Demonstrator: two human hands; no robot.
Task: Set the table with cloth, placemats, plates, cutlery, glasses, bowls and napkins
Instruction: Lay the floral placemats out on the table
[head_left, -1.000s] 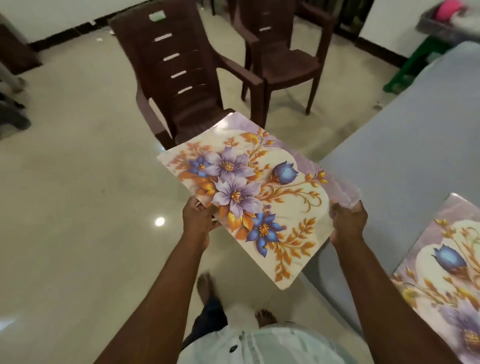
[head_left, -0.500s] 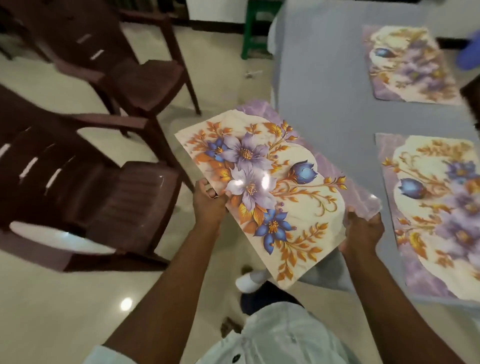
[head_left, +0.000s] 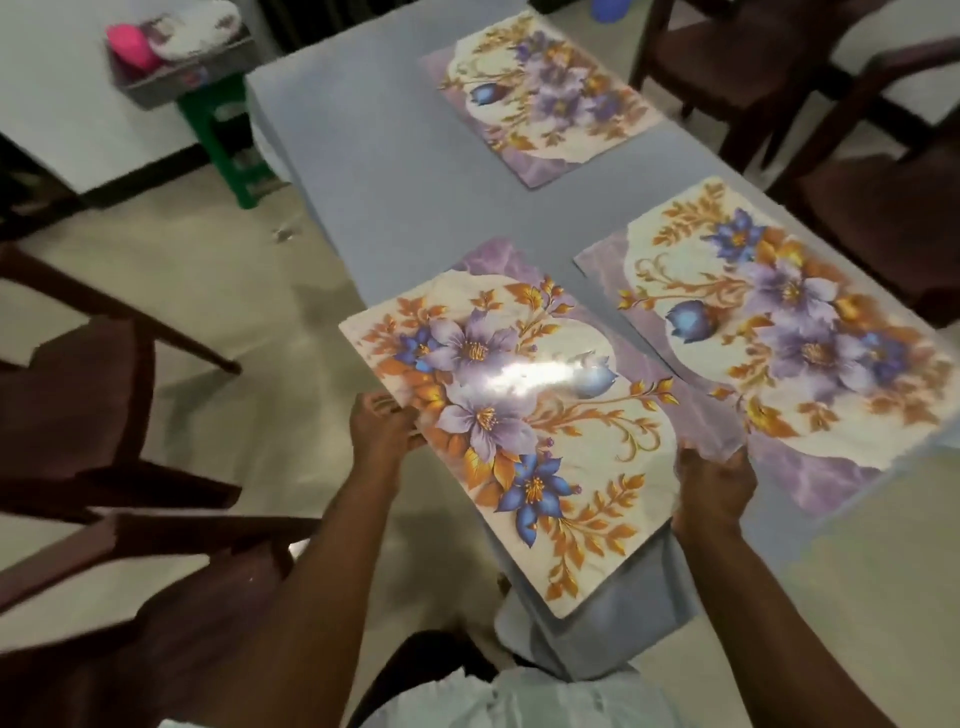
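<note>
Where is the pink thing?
In the head view the pink thing is far up at the top left, inside a grey basket beside a flowery white item, on a green stool by the table's far corner.

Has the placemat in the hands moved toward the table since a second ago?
Yes. The held placemat was off the table corner over the floor; now its far end overlaps the grey tablecloth, beside the laid placemat.

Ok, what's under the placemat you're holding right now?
Under the held placemat its far part overlaps the grey tablecloth at the table corner; the near part overhangs floor and hanging cloth. Left hand and right hand grip its edges; fingers beneath are hidden.
</note>
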